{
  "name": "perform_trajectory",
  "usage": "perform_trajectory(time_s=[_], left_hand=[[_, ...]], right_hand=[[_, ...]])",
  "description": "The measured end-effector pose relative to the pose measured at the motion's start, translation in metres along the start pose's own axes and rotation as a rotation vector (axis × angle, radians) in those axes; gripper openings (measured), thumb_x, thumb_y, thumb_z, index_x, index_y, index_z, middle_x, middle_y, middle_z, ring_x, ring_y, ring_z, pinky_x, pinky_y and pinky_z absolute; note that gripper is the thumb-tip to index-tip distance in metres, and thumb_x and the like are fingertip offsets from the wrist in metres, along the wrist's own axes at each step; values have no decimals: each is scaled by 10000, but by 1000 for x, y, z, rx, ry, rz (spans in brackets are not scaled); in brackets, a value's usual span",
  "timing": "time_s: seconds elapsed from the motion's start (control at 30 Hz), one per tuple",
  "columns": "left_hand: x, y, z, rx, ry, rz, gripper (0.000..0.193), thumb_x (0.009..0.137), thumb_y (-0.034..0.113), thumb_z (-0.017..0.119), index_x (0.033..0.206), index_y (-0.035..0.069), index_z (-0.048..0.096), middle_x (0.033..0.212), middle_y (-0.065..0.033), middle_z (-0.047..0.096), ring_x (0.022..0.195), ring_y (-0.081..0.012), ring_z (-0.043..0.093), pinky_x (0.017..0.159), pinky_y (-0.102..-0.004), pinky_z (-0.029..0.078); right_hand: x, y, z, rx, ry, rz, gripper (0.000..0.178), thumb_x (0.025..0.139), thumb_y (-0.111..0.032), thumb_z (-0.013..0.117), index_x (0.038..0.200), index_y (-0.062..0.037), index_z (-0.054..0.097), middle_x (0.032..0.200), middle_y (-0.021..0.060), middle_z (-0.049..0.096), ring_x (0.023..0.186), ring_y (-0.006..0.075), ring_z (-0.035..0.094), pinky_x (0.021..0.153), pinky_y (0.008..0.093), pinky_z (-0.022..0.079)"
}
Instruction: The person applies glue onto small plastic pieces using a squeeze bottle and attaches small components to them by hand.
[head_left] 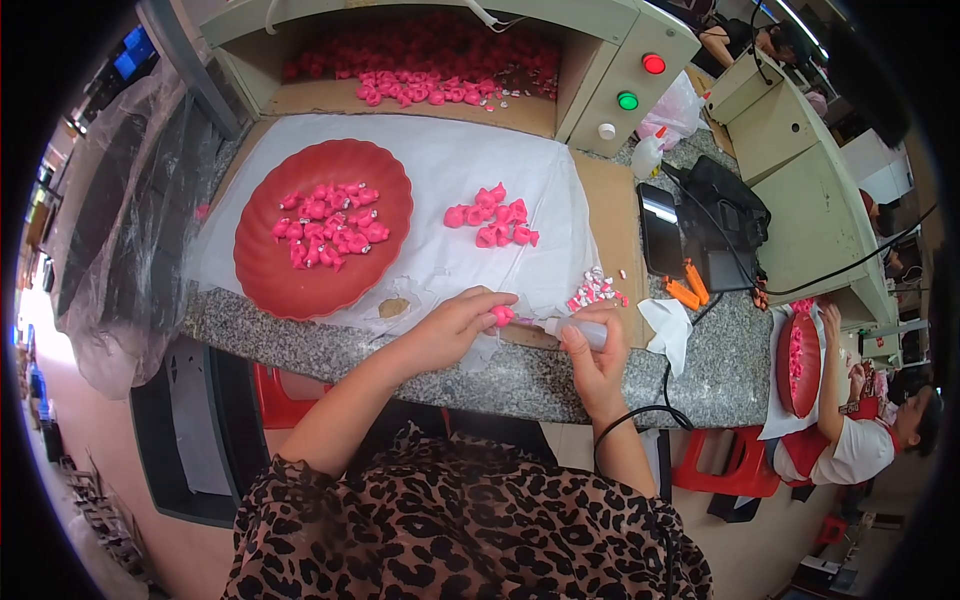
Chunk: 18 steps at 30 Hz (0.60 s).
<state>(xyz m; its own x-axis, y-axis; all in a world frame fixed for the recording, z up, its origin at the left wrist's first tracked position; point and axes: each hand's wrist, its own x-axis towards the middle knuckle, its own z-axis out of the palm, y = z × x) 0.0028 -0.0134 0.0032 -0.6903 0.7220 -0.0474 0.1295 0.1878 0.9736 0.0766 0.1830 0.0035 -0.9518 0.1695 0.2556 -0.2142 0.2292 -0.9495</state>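
My left hand [452,328] pinches a small pink molded figure [503,315] between thumb and fingertips, above the near edge of the worktop. My right hand [598,368] is closed round a translucent squeeze bottle [592,333]. The bottle's thin nozzle points left and meets or almost meets the figure; I cannot tell which. Beyond my hands, a loose group of pink figures [490,213] lies on white paper [440,150]. To the left, a red scalloped tray [270,272] bears many more, some showing silvery spots. Small pink-and-white pieces [597,290] are heaped beside my right hand.
A grey cabinet with red and green buttons [627,101] stands at the back, pink figures [430,90] in its opening. On the right are a phone [660,230], a black bag [722,210], orange clips [685,290] and a cable [640,410]. A co-worker [850,440] sits at far right.
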Motion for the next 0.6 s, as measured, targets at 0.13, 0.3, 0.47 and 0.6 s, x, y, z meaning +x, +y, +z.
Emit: perform_trajectory(time_s=[0.13, 0.3, 0.47, 0.6], left_hand=[[-1, -1, 1, -22, 20, -6, 309, 849, 42, 395, 1153, 26, 447, 937, -102, 470, 805, -166, 522, 750, -265, 418], [-2, -2, 3, -17, 51, 14, 294, 850, 51, 400, 1138, 21, 455, 935, -104, 473, 809, -171, 525, 753, -263, 415], [-1, -9, 6, 42, 85, 61, 285, 850, 80, 433, 1126, 10, 457, 937, -104, 493, 821, -162, 525, 759, -267, 416], [1, -16, 13, -290, 181, 38, 220, 813, 72, 523, 1011, -12, 480, 897, -78, 526, 790, -126, 523, 726, -262, 433]], right_hand=[[-1, 0, 1, 10, 11, -5, 175, 788, -110, 571, 848, -3, 447, 829, 72, 453, 709, 126, 459, 631, 228, 381], [-5, 1, 4, 86, 22, 11, 163, 799, -104, 556, 850, -7, 436, 833, 74, 451, 664, 106, 467, 587, 212, 389], [-9, -1, 6, 330, 119, 176, 153, 797, -84, 554, 872, -20, 436, 824, 63, 480, 637, 109, 504, 562, 207, 412], [1, -9, -2, 852, 275, 323, 168, 786, -61, 557, 904, -26, 442, 858, 81, 523, 685, 129, 544, 596, 215, 446]])
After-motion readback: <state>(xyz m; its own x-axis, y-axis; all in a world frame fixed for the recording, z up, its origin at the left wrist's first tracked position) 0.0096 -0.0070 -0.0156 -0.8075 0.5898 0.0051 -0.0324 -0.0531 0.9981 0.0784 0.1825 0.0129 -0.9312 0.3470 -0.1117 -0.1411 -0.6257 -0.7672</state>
